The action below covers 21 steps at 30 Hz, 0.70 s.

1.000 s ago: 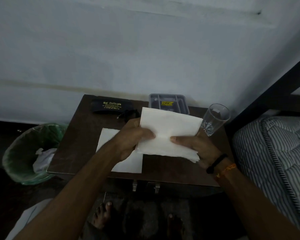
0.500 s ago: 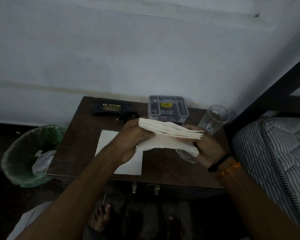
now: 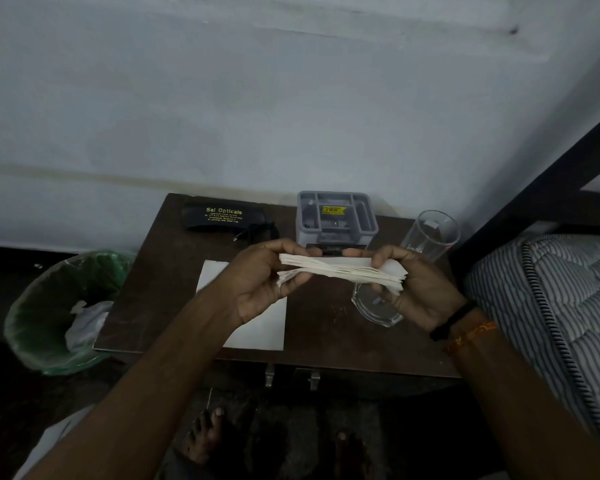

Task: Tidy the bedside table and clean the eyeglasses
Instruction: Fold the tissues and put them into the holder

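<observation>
Stack of white paper napkins was held edge-on in the air above the front half of the bedside table, gripped at both ends: left hand pinched the left end, thumb under and fingers over; right hand curled round the right end. Judged light, soft and loose-leaved; sheets fan and slip apart, so hold across the full thickness near the ends. On the table under the left hand lay a single napkin; under the right hand, a glass dish. At the table's back edge: black eyeglass case, grey organiser, clear tumbler. Left of the table, green bin.
</observation>
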Each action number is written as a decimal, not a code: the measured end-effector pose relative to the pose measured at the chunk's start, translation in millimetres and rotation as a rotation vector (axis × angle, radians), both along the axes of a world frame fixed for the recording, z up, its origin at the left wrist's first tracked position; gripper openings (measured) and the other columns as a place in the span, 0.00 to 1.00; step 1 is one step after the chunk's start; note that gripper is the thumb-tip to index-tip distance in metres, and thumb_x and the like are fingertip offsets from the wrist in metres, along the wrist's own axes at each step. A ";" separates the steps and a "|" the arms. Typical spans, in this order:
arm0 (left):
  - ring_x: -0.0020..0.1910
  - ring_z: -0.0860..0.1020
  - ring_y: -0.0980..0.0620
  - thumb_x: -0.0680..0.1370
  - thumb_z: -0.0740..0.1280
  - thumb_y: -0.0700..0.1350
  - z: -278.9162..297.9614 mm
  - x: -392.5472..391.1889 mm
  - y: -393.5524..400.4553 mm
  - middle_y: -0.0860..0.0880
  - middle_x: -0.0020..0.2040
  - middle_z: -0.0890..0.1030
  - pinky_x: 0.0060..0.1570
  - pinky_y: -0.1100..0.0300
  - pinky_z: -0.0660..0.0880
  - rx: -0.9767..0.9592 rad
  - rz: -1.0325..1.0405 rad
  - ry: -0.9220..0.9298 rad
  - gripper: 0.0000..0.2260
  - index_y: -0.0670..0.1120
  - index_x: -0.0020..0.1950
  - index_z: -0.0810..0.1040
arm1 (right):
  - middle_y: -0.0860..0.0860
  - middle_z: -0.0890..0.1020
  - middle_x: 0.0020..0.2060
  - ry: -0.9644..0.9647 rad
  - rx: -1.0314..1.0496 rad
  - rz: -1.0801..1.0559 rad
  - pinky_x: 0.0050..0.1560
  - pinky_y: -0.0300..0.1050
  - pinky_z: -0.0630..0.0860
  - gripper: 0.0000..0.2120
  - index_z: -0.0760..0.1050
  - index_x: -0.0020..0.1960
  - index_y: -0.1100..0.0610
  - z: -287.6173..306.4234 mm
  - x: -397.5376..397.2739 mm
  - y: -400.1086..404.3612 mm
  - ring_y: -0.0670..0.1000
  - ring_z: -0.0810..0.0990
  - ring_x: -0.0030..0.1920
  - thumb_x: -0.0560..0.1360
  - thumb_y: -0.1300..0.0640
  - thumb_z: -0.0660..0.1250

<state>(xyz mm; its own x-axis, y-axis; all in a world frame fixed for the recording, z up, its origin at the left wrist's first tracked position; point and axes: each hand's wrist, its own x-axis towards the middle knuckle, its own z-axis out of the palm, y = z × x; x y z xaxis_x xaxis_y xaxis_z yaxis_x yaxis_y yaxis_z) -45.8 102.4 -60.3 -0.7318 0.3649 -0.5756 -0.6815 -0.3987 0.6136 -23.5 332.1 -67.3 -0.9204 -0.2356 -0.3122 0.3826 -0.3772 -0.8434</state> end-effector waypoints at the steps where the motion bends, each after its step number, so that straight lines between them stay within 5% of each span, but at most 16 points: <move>1: 0.43 0.85 0.45 0.74 0.65 0.33 -1.3 -0.4 -1.0 0.38 0.54 0.84 0.28 0.64 0.79 0.018 0.013 -0.023 0.05 0.36 0.42 0.81 | 0.62 0.82 0.57 -0.011 -0.014 0.000 0.27 0.35 0.79 0.14 0.78 0.33 0.61 1.2 0.0 0.8 0.59 0.86 0.46 0.73 0.70 0.59; 5: 0.47 0.84 0.42 0.76 0.64 0.34 -6.5 -3.2 -6.2 0.32 0.58 0.80 0.29 0.63 0.80 0.107 0.080 -0.132 0.12 0.31 0.58 0.77 | 0.62 0.82 0.56 -0.027 -0.090 -0.023 0.25 0.34 0.78 0.16 0.76 0.34 0.62 -0.5 -1.7 5.9 0.54 0.86 0.37 0.75 0.71 0.56; 10: 0.37 0.85 0.44 0.78 0.61 0.33 -2.1 0.1 -5.3 0.33 0.47 0.83 0.29 0.63 0.80 0.081 0.062 -0.074 0.14 0.35 0.36 0.82 | 0.60 0.82 0.46 0.017 -0.026 -0.054 0.28 0.37 0.80 0.21 0.73 0.32 0.62 -2.9 -3.7 8.4 0.54 0.83 0.35 0.78 0.72 0.50; 14: 0.42 0.85 0.38 0.78 0.55 0.36 -0.7 1.6 -8.0 0.33 0.51 0.81 0.35 0.57 0.82 0.118 0.047 -0.034 0.11 0.34 0.46 0.76 | 0.58 0.80 0.41 0.038 0.065 -0.069 0.28 0.38 0.80 0.21 0.73 0.31 0.62 -4.1 -5.1 9.6 0.54 0.83 0.34 0.77 0.73 0.49; 17: 0.48 0.84 0.41 0.78 0.62 0.44 -3.5 0.0 -8.4 0.37 0.50 0.81 0.36 0.57 0.82 0.032 0.017 0.016 0.12 0.35 0.45 0.77 | 0.58 0.80 0.41 0.056 0.131 -0.067 0.27 0.39 0.79 0.20 0.72 0.32 0.62 -6.8 -5.8 10.2 0.54 0.83 0.33 0.76 0.73 0.50; 21: 0.47 0.84 0.48 0.69 0.74 0.36 -5.5 0.5 -2.0 0.41 0.47 0.84 0.43 0.60 0.82 -0.189 -0.078 0.217 0.04 0.38 0.42 0.81 | 0.60 0.81 0.43 0.066 0.134 -0.097 0.29 0.41 0.80 0.16 0.72 0.35 0.63 -10.1 -7.2 13.5 0.55 0.83 0.36 0.77 0.68 0.51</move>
<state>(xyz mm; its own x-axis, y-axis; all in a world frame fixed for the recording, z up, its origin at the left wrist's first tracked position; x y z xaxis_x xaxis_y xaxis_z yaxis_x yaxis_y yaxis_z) -45.2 100.4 -65.8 -0.8190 0.3260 -0.4721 -0.5506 -0.2153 0.8065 -30.7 345.6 -77.4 -0.9564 -0.1048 -0.2725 0.2915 -0.2922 -0.9108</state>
